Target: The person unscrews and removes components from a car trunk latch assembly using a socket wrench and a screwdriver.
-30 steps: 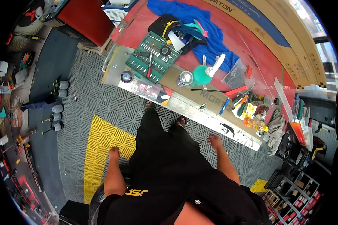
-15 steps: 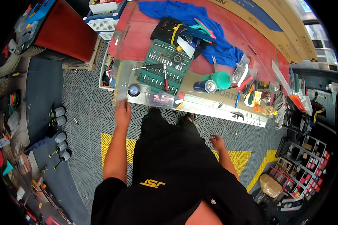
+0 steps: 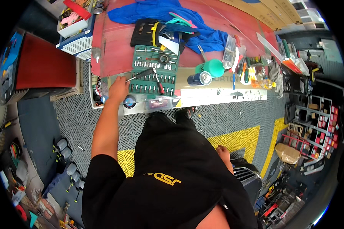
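My left hand [image 3: 119,90] is over the left end of the workbench. Its fingers are curled, the tips largely hidden; they meet the metal shaft end of a black-handled tool [image 3: 144,72], and any hold is unclear. That tool lies across an open green socket set case [image 3: 153,87] with rows of sockets and bits. A red-and-black handled ratchet [image 3: 159,84] rests there too, with a dark ring [image 3: 164,58] in the upper half. A round dark tin [image 3: 130,101] is just below my left hand. My right hand [image 3: 223,153] hangs low beside my body, loosely bent, with nothing visible in it.
A blue spray can [image 3: 199,78] and a green bottle [image 3: 211,68] stand right of the case. Behind it lie a black tool pouch [image 3: 144,33] and a blue cloth [image 3: 210,40]. A red cabinet [image 3: 46,63] stands left; shelving [image 3: 313,122] stands right.
My left hand has risen from below the bench edge to the left side of the socket case. My view has turned and shifted, and my right hand hangs lower in it.
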Motion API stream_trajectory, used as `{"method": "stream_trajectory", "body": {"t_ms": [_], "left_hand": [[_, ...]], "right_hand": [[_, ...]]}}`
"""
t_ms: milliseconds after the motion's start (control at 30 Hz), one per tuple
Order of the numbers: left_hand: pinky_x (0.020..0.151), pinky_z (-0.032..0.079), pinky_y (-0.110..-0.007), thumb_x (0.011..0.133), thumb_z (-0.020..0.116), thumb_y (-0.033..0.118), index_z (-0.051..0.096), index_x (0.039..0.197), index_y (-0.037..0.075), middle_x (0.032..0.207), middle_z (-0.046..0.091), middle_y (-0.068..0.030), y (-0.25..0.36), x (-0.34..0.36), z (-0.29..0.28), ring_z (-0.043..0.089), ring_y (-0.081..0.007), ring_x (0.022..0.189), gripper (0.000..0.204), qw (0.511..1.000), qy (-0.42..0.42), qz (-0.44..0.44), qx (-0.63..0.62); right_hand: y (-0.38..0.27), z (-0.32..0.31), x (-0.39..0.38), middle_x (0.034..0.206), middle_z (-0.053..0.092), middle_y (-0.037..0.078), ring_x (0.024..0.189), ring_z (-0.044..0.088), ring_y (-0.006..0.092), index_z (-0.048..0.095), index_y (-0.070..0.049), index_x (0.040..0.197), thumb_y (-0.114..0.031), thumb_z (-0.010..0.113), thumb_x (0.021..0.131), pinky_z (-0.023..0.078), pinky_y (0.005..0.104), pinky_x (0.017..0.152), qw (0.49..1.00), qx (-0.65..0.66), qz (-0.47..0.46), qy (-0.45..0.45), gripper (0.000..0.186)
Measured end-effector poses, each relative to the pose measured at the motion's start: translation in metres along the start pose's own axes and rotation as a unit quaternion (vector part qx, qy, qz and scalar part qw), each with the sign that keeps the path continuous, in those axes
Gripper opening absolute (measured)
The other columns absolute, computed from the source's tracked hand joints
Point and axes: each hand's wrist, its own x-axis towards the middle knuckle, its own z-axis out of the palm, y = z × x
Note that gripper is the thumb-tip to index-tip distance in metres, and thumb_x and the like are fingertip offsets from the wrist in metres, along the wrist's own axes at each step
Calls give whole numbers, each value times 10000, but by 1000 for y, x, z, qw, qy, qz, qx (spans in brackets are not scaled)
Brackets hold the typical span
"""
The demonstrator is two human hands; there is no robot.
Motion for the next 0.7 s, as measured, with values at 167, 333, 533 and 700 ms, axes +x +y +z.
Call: {"method": "stream_trajectory", "body": {"t_ms": [167,333,533,700], "left_hand": [[800,507,-539,1050,524,326,609,1109,81,1024,676,-198,30,-28,-31,662,-430,960,266,996,-13,-3,-88],[780,502,-536,1053,516,337,605,1127,77,980,692,-208,65,-79,-28,661,-452,918,285,972,17,-10,-235],[759,514,-494,1031,561,298,612,1099,69,923,687,-188,130,-131,-63,668,-424,896,244,942,-67,124,-306],[750,504,-366,1047,551,224,628,1057,4,907,644,-142,146,-136,-92,646,-285,809,233,864,-146,234,-422]], "right_hand": [[-19,21,-29,1192,721,173,1034,720,337,651,-50,1332,-274,629,984,551,444,921,987,-158,15,-15,415],[-115,39,-16,1172,715,191,1074,691,386,675,-35,1222,-258,655,976,539,467,940,967,-148,-204,28,333],[-333,41,-80,1347,641,170,1266,591,320,569,-35,1412,-199,714,954,475,410,1052,851,-63,-507,121,507],[-397,23,-126,1173,709,146,1099,674,286,659,-29,1289,-240,767,926,521,372,947,869,-121,-459,-138,433]]}}
